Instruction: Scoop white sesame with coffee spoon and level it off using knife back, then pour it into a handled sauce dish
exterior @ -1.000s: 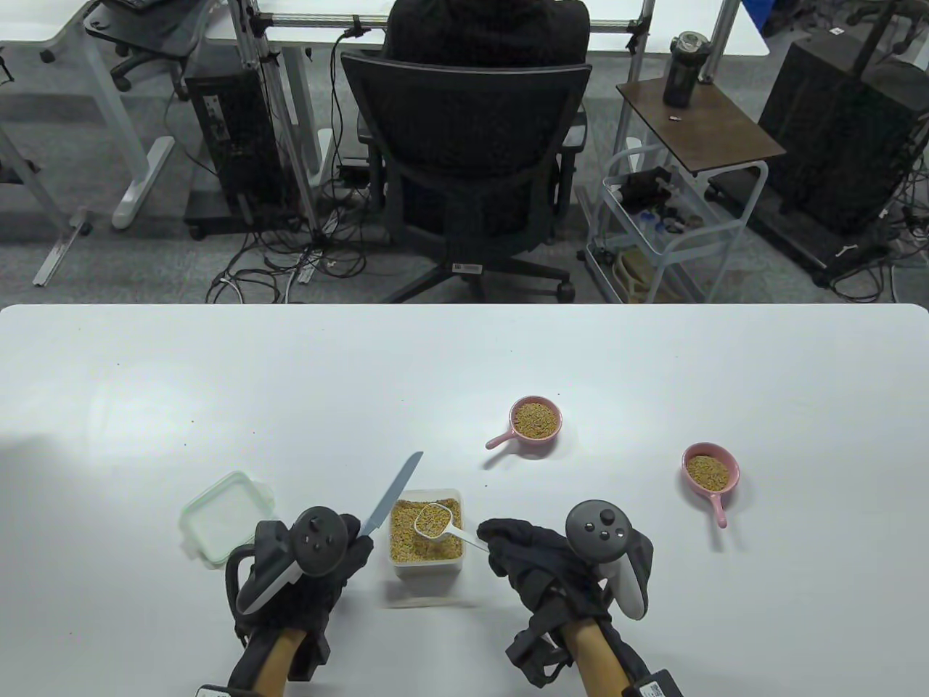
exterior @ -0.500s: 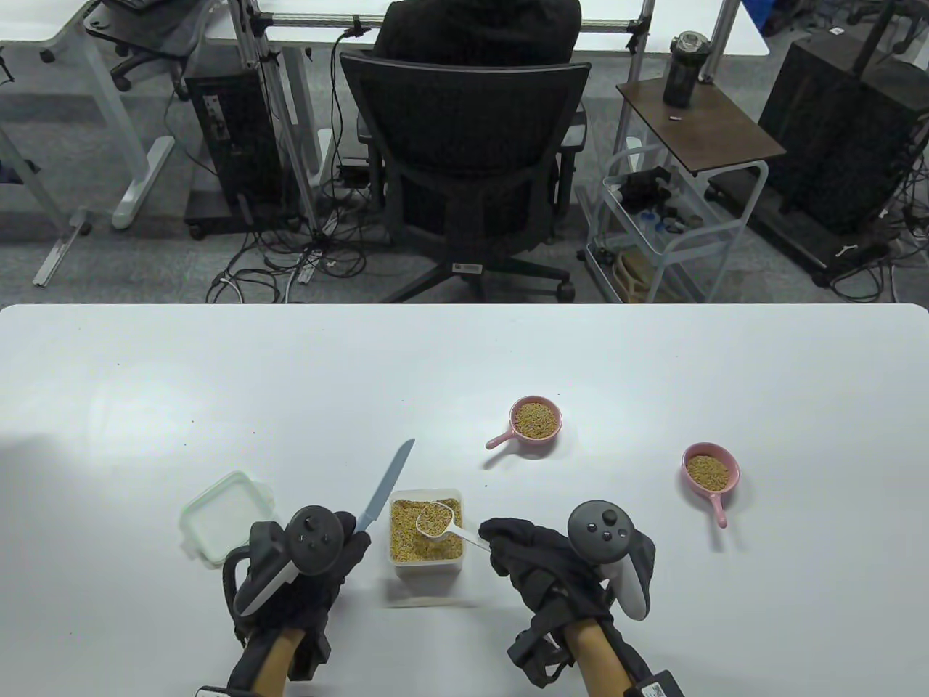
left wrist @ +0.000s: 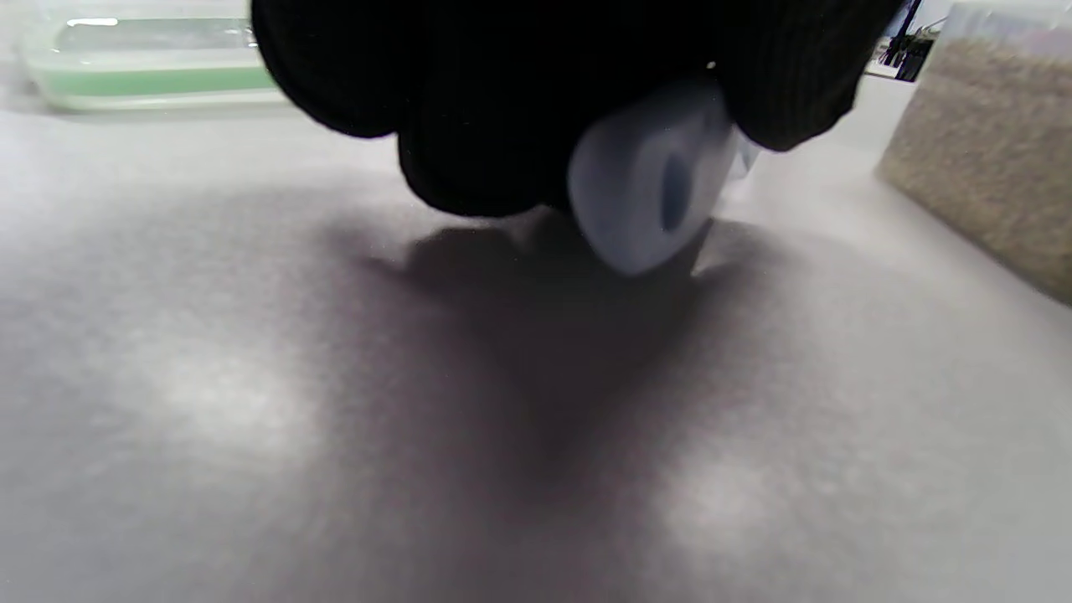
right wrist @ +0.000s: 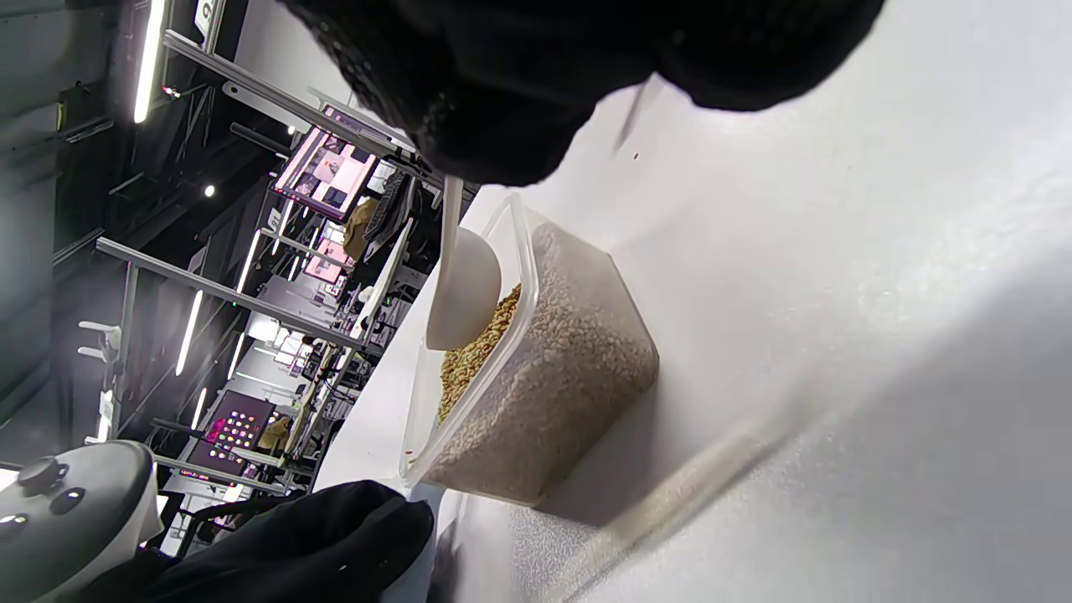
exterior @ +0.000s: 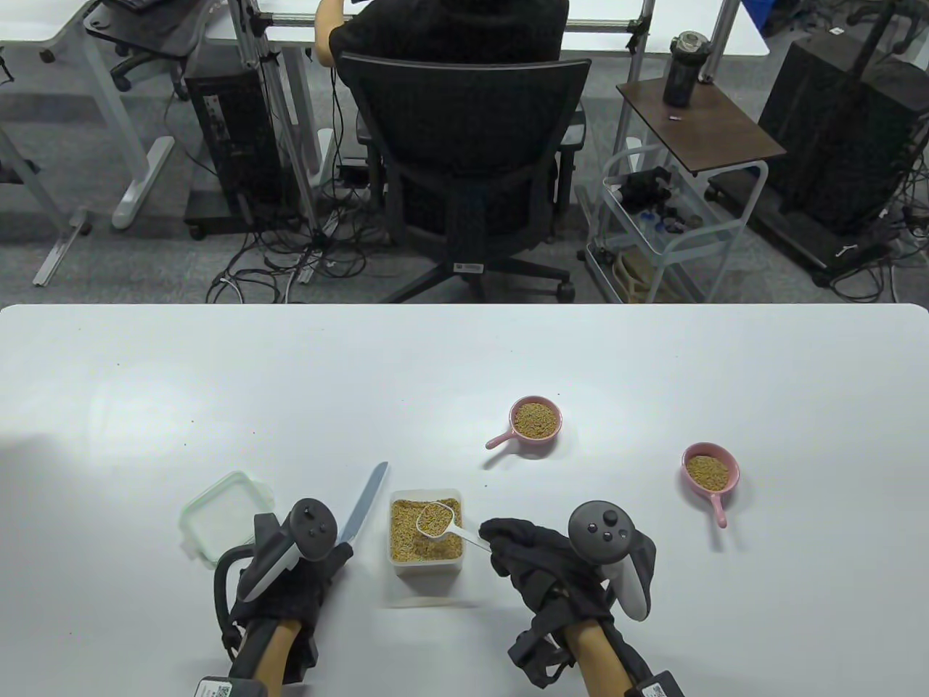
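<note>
On the white surface (exterior: 464, 363), at the near left, the lid (exterior: 221, 515) lies flat, and just right of it the left hand (exterior: 301, 573) has its fingers curled around the handle of the knife (exterior: 364, 503), whose blade points to the far side beside the container (exterior: 426, 532) of sesame. The right hand (exterior: 541, 563) pinches the handle of the coffee spoon (exterior: 435, 520), and its full bowl hangs over the container. Farther right stand two pink sauce dishes (exterior: 535, 420) (exterior: 710, 470), both holding sesame.
</note>
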